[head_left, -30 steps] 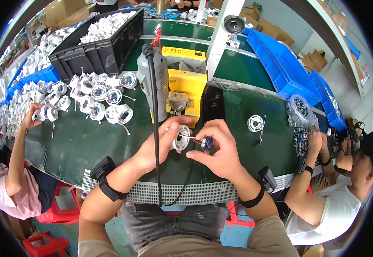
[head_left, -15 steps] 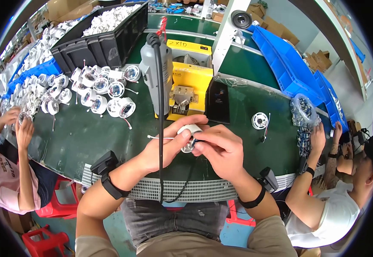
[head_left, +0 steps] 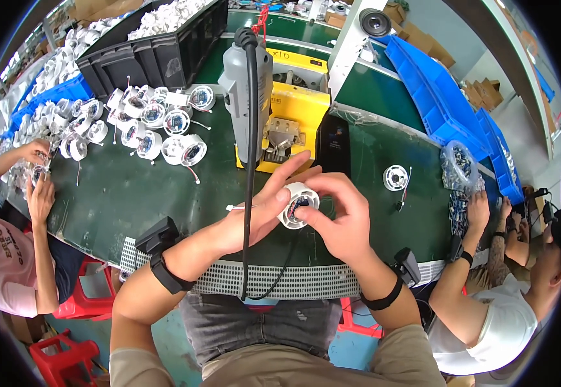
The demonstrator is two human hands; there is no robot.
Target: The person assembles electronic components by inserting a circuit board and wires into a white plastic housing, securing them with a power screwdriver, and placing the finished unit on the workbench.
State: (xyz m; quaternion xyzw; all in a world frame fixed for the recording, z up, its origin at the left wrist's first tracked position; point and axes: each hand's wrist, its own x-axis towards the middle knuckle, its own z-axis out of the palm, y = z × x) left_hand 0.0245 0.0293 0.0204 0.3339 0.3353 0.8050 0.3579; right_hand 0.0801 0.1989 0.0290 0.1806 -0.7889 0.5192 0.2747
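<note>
A white round plastic housing point(head_left: 311, 201) with a small circuit board inside is between my two hands, its open face turned up. My left hand point(head_left: 259, 216) holds its left side, and a thin white-tipped wire sticks out past that hand. My right hand point(head_left: 345, 216) grips the far right rim, with its thumb pressed into the opening on the board. Just beyond my hands stand a grey tool point(head_left: 234, 84) with a black cable and a yellow machine point(head_left: 316, 109) with a metal fixture. The cable hangs in front of my left hand.
Several similar white housings point(head_left: 153, 116) lie at left on the green table point(head_left: 183, 206). A black crate point(head_left: 158, 64) of white parts stands behind them. One round part point(head_left: 396, 177) with a wire lies at right, near blue bins point(head_left: 428, 97). Co-workers sit on both sides.
The housing has turned so that its open face shows upward. My right thumb has moved into the opening, and my right fingers have gone round the far rim.
</note>
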